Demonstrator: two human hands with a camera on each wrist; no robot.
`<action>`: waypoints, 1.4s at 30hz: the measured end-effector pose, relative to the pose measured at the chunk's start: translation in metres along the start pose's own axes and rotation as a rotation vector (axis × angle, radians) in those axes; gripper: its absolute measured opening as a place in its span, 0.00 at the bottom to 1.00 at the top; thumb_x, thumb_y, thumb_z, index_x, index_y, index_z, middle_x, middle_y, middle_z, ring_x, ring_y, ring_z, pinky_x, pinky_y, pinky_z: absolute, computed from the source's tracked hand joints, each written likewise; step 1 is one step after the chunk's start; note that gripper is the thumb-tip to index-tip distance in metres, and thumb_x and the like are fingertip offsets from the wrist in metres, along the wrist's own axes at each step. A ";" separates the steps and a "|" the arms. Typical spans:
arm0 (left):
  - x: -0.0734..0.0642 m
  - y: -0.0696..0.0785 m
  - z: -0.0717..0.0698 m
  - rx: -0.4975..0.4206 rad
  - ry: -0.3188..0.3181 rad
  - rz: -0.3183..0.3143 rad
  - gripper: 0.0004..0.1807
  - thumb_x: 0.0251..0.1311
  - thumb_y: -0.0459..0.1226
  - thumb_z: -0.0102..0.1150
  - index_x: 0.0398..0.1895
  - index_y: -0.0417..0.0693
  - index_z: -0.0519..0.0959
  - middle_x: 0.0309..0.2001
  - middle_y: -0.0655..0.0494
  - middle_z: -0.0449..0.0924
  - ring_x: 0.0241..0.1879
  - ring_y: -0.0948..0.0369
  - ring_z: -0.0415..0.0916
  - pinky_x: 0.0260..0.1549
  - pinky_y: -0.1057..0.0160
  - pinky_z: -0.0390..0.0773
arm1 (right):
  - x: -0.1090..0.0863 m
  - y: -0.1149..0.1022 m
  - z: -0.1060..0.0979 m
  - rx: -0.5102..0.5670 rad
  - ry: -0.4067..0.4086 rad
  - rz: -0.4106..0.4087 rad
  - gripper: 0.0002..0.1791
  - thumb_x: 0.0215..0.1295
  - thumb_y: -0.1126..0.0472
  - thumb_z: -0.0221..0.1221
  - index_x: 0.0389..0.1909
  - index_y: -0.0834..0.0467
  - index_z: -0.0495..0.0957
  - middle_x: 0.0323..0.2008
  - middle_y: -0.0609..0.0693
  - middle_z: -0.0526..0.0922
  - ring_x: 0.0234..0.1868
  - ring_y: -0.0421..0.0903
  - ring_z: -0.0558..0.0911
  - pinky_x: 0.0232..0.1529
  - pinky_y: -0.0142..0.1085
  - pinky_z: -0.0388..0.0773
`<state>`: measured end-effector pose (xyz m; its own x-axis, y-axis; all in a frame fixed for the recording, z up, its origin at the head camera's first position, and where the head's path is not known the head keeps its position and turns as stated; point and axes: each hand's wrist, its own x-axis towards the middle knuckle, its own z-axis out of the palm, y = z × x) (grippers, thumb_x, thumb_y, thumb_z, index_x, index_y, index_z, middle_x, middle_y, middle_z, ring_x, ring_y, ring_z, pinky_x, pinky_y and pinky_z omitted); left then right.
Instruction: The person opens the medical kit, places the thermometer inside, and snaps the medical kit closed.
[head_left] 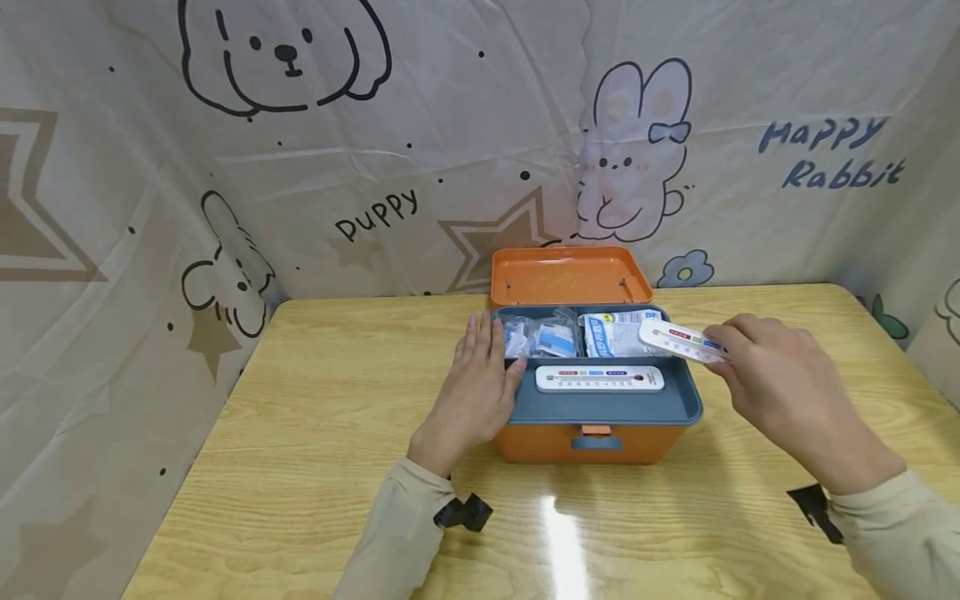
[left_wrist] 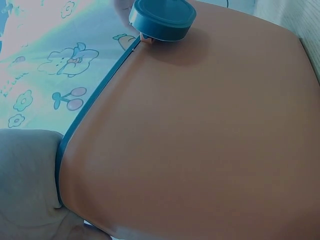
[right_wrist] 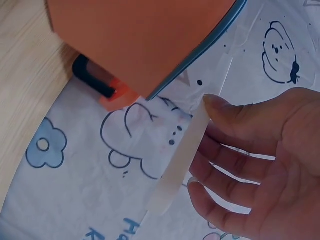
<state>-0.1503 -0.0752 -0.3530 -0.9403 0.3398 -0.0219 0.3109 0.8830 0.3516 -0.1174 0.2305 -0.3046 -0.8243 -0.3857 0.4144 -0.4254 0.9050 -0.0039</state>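
Observation:
An orange box (head_left: 525,443) with a blue-grey tray (head_left: 600,408) stands on the table. My left hand (head_left: 476,387) rests against its left rim with straight fingers. In the left wrist view, the orange side wall (left_wrist: 200,135) fills most of the picture. Above the box's right side, my right hand (head_left: 787,387) pinches one end of a white thermometer (head_left: 678,340). Its plain edge-on strip (right_wrist: 180,155) shows between thumb and fingers in the right wrist view. A similar white thermometer (head_left: 600,379) lies in the tray's front section.
The orange lid (head_left: 572,275) stands open at the back. Clear bags with small packets (head_left: 555,340) fill the rear left compartment, and a blue-and-white package (head_left: 611,335) lies in the rear right one. Behind the wooden table (head_left: 352,417) hangs a printed cloth (head_left: 480,125).

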 end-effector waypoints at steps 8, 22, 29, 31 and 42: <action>0.001 0.001 -0.002 0.001 -0.013 -0.002 0.35 0.76 0.51 0.26 0.75 0.36 0.41 0.76 0.41 0.29 0.74 0.47 0.24 0.71 0.51 0.36 | 0.008 -0.016 0.000 -0.007 -0.055 0.004 0.19 0.51 0.68 0.70 0.45 0.69 0.80 0.41 0.63 0.81 0.41 0.63 0.79 0.38 0.59 0.73; 0.004 0.002 0.000 0.043 -0.035 0.014 0.35 0.76 0.51 0.23 0.75 0.35 0.40 0.76 0.41 0.27 0.74 0.48 0.22 0.71 0.51 0.34 | 0.010 -0.040 0.004 -0.015 -0.133 -0.059 0.22 0.49 0.69 0.72 0.47 0.69 0.79 0.44 0.64 0.80 0.46 0.63 0.79 0.46 0.59 0.74; 0.003 0.002 -0.001 0.035 -0.035 0.005 0.36 0.76 0.51 0.23 0.75 0.36 0.39 0.76 0.41 0.26 0.74 0.49 0.21 0.71 0.51 0.34 | 0.013 -0.054 0.005 0.000 -0.214 -0.110 0.22 0.50 0.67 0.72 0.47 0.65 0.80 0.43 0.60 0.81 0.45 0.60 0.79 0.45 0.57 0.75; 0.003 0.001 -0.001 0.035 -0.032 0.004 0.35 0.76 0.51 0.23 0.75 0.36 0.39 0.76 0.41 0.26 0.74 0.48 0.22 0.71 0.51 0.34 | 0.013 -0.058 0.005 0.008 -0.224 -0.132 0.21 0.49 0.68 0.72 0.46 0.64 0.80 0.42 0.58 0.82 0.44 0.59 0.80 0.44 0.56 0.76; 0.002 0.000 -0.002 0.009 -0.021 -0.001 0.35 0.76 0.51 0.23 0.75 0.36 0.39 0.76 0.42 0.27 0.74 0.49 0.21 0.71 0.52 0.34 | 0.020 -0.071 0.013 0.045 -0.206 -0.214 0.19 0.47 0.70 0.73 0.43 0.64 0.81 0.40 0.56 0.82 0.43 0.57 0.81 0.42 0.51 0.77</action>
<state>-0.1524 -0.0756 -0.3515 -0.9374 0.3457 -0.0419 0.3113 0.8860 0.3436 -0.1082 0.1559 -0.3078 -0.7708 -0.5989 0.2173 -0.6098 0.7923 0.0209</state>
